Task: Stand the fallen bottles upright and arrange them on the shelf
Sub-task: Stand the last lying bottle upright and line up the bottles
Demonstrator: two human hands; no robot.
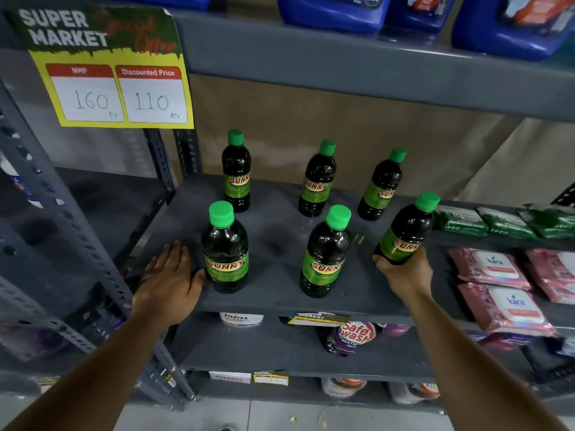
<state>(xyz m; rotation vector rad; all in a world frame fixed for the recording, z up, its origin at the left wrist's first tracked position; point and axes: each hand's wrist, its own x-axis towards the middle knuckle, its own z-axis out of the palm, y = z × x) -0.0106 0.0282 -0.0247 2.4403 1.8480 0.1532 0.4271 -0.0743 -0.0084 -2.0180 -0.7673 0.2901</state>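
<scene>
Left hand (169, 279) lies flat on the shelf (280, 293) front, fingers together, thumb just beside the front-left bottle (226, 248). Right hand (404, 275) is clamped on the base of a tilted bottle (407, 228) at front right. Front-middle bottle (325, 253) and three rear bottles (317, 180) stand upright.

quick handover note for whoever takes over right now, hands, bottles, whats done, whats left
Left hand: open, flat on the shelf beside the front-left bottle, holding nothing.
Right hand: gripping the base of the front-right bottle, which is tilted and near the shelf's right side.
Other bottles: back-left, back-middle, back-right and front-middle look upright, in two loose rows.
Done: none left lying down.
Left: set the held bottle upright and release, then probably even out the spacing.
</scene>
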